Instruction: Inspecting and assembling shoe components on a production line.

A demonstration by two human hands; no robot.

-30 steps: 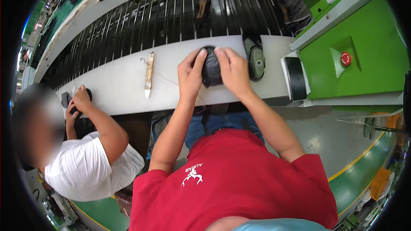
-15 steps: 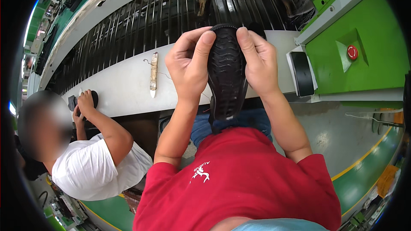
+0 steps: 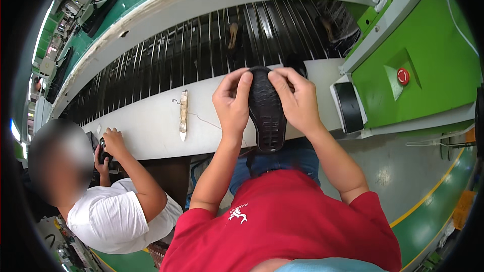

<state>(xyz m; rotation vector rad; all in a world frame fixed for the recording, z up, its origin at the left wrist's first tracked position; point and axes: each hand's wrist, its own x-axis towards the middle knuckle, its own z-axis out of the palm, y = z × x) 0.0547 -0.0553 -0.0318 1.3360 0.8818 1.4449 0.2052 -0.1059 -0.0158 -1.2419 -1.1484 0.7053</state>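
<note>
I hold a black shoe (image 3: 267, 113) upside down with its ridged sole facing me, above the front edge of the white work ledge (image 3: 151, 126). My left hand (image 3: 233, 102) grips its left side near the toe. My right hand (image 3: 297, 98) grips the right side, fingers curled over the toe end. The heel end points toward my body. The shoe's upper is hidden beneath the sole.
A pale wooden-handled tool (image 3: 183, 115) lies on the ledge to the left. Behind the ledge runs a black slatted conveyor (image 3: 201, 45). A green machine housing with a red button (image 3: 403, 76) stands at the right, with a black pad (image 3: 349, 107) beside it. A co-worker in a white shirt (image 3: 116, 216) handles something dark at lower left.
A second ago the shoe lay on the ledge under both hands. I have lifted it and turned it sole up, and it now sits a little lower and farther from my face than half a second ago.
</note>
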